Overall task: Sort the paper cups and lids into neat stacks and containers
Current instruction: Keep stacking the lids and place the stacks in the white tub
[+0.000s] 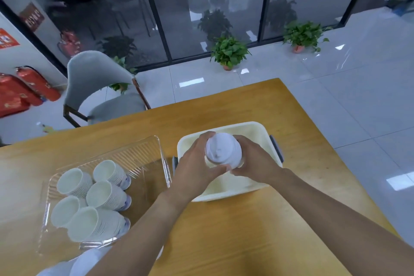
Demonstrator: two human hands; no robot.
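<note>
Both hands hold one stack of white lids (223,149) above the white plastic bin (253,129) on the wooden table. My left hand (197,162) curls round the stack's left side, thumb near its bottom. My right hand (252,159) grips its right side. Left of the bin, a clear plastic tray (143,152) holds several stacks of white paper cups (105,194) lying tilted on their sides, open mouths facing up and left.
The wooden table (235,231) ends just beyond the bin, with tiled floor past its far and right edges. A grey chair (98,83) stands at the far left corner. White objects (76,264) lie at the near edge below the tray.
</note>
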